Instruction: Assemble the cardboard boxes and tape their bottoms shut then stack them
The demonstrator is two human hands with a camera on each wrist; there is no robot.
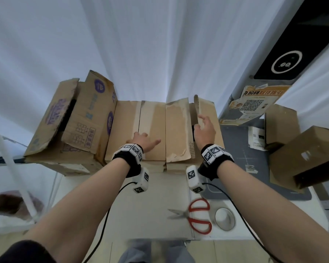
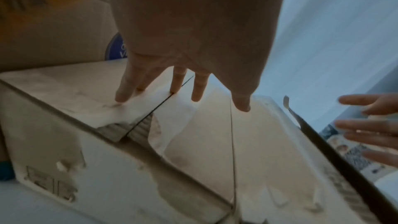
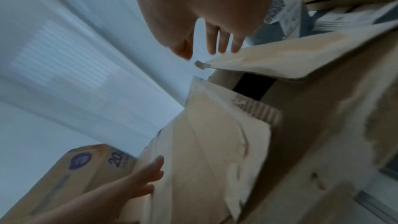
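Red-handled scissors (image 1: 198, 215) are seen lying on the white table (image 1: 156, 202) at five o'clock, nearest the camera. At twelve o'clock the plain cardboard box (image 1: 175, 130) is stood on the table, flaps up. The left hand (image 1: 143, 141) is laid flat on its folded flaps, fingers straight. The right hand (image 1: 205, 129), fingers spread and holding nothing, is held beside the raised right flap (image 1: 197, 107). A printed box (image 1: 80, 118) is seen at ten o'clock.

Both bare forearms are extending forward, each wearing a black wrist strap. The left hand (image 1: 143, 141) is lying palm-down, fingers (image 2: 124, 94) straight and spread. The right hand (image 1: 205, 130) is hovering raised, fingers loosely apart, gripping nothing.
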